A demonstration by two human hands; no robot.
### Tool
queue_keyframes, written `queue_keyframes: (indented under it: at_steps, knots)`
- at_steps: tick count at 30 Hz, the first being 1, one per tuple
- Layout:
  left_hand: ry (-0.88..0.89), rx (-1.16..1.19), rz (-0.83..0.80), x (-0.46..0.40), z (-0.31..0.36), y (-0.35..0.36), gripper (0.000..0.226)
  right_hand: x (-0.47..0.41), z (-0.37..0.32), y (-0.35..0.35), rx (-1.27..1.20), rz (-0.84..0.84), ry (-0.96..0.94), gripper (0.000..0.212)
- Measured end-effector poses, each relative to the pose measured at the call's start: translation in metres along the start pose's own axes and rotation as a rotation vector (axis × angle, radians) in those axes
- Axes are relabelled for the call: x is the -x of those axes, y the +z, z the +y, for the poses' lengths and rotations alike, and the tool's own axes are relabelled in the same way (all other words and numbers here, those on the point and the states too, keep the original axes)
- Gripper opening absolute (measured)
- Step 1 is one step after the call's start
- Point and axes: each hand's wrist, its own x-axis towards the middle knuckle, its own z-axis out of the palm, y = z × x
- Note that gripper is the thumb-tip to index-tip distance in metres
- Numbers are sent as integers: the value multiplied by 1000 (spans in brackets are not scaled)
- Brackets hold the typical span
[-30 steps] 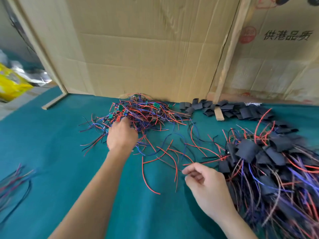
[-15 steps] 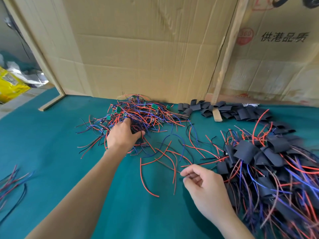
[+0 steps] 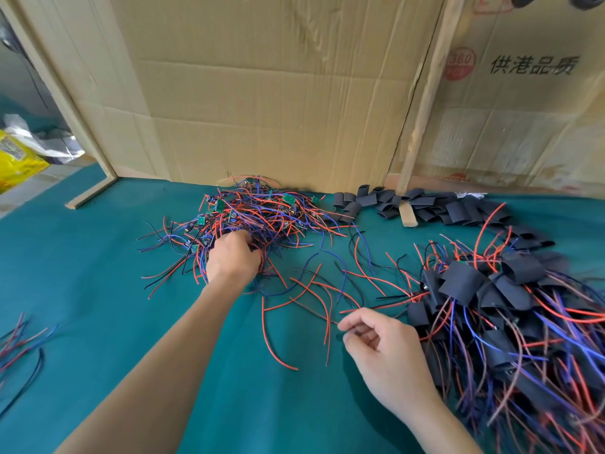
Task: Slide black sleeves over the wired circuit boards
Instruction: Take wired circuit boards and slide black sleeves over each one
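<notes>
Green cloth point(image 3: 98, 290) shows bare between the piles. Left hand point(image 3: 233, 257) digs into the tangle of unsleeved boards point(image 3: 252, 214) near the cardboard point(image 3: 278, 93), fingers curled among wires; what they grip is hidden. Right hand point(image 3: 389, 352) hovers loosely curled, holding nothing, just beside the sleeved pile point(image 3: 510, 309), which the right edge cuts off. Loose sleeves point(image 3: 422, 204) line the back.

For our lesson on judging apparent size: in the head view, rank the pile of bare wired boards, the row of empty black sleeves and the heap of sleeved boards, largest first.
1. heap of sleeved boards, though nearness inflates it
2. pile of bare wired boards
3. row of empty black sleeves
</notes>
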Motion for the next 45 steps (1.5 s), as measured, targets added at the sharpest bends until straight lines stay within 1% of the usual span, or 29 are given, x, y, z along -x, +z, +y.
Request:
queue_keyframes:
  at_steps: [3,5,8,10,12,14,16,18,21,22,23,25,27,28,31,33,35,37,39,41,43,45]
  knots:
    - [47,-80,-37,1,3,-2,23,0,0,0,2,0,2,25]
    - [51,-66,-24,4,4,-5,20,0,-1,0,0,-1,11,25]
    - [58,42,50,13,6,-9,20,-1,-1,-1,3,-4,8,24]
    - [53,142,72,26,9,-11,14,-1,-1,-1,14,-8,4,25]
    - [24,269,49,40,15,-9,3,-1,-1,-1,14,-13,4,25]
    - [39,342,37,53,20,-4,6,-1,-2,-1,7,-14,9,24]
    - [80,339,8,60,22,1,4,-1,-2,-2,5,-7,9,25]
    - [106,352,-14,63,21,4,18,0,-2,-2,-4,-7,4,25]
    - [122,346,118,61,16,3,47,-1,-1,-3,-1,-3,1,25]
    - [98,327,160,59,13,2,53,-1,-1,-2,0,-7,3,25]
    - [66,312,196,56,9,0,55,-1,-1,-2,-1,-7,2,25]
    - [58,260,244,49,4,-1,42,-1,0,-2,-2,-3,-4,25]
    - [127,162,238,43,4,0,23,-2,0,-1,6,-4,-6,25]
    - [173,132,232,41,7,1,18,-1,0,-1,9,-2,-8,25]
    - [277,52,185,32,18,4,19,-1,-1,-1,2,-8,-3,26]
    - [339,-138,45,26,21,8,25,-1,0,-2,1,-3,-5,25]
    - [359,-294,-62,20,21,9,29,-1,0,-2,-3,-4,-4,25]
    - [358,-345,-80,16,19,9,29,-1,0,-2,-7,-5,-4,25]
    - [365,-342,-90,14,19,7,28,-2,0,-1,-9,-6,2,25]
    - [386,-271,-77,17,20,4,26,-2,0,-1,-15,-4,2,25]
    - [440,-158,-3,26,25,0,22,-2,0,-2,-25,-10,7,25]
    - [499,4,45,44,34,-5,17,-3,0,-3,-58,-17,29,25]
